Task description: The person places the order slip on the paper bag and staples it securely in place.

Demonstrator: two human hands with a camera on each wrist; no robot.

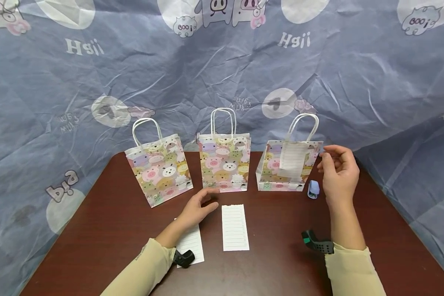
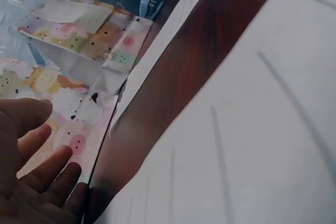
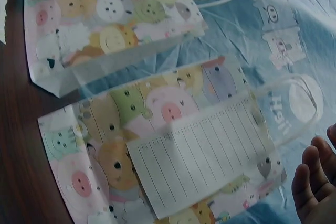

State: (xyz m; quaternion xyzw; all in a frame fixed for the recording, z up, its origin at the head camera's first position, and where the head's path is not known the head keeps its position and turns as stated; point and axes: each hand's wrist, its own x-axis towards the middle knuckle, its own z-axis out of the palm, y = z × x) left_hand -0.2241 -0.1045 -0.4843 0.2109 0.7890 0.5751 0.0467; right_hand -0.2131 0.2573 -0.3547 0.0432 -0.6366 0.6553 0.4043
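My left hand, fingers loosely bent and holding nothing, is over the table between the middle paper bag and a lined paper slip, whose upper part it hides. To its right lies a second lined slip. My right hand is raised beside the right paper bag, its fingers relaxed with nothing between them. On that bag's front is a lined sheet, upright below the handles; how it is attached I cannot tell. Below the right hand stands a small light-blue stapler.
A third animal-print bag leans at an angle on the left. All three bags stand along the back of the dark red-brown table. Behind them hangs a blue-grey printed cloth.
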